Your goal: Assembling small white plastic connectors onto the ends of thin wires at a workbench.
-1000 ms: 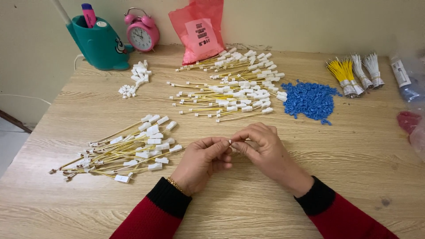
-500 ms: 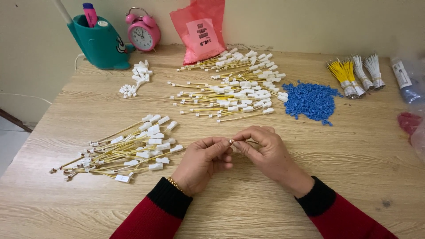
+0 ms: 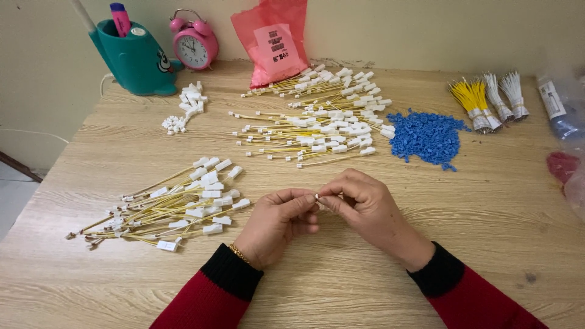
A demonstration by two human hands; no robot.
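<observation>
My left hand (image 3: 277, 222) and my right hand (image 3: 365, 207) meet fingertip to fingertip at the middle of the wooden table (image 3: 487, 244). Between them they pinch a tiny metal-tipped piece (image 3: 317, 197); most of it is hidden by the fingers. A pile of yellow wires with white connectors (image 3: 170, 204) lies just left of my left hand. A larger spread of the same wires (image 3: 317, 125) lies beyond my hands. A heap of small blue plastic parts (image 3: 426, 137) sits to the far right of it.
Loose white connectors (image 3: 186, 106) lie at the back left. A teal pen holder (image 3: 131, 58), a pink alarm clock (image 3: 194, 45) and a pink plastic bag (image 3: 274, 39) stand along the wall. Bundles of yellow and white wires (image 3: 490, 100) lie at the back right, near clear bags (image 3: 563, 109).
Both hands stay together at the same spot; only the fingers shift slightly around the small piece.
</observation>
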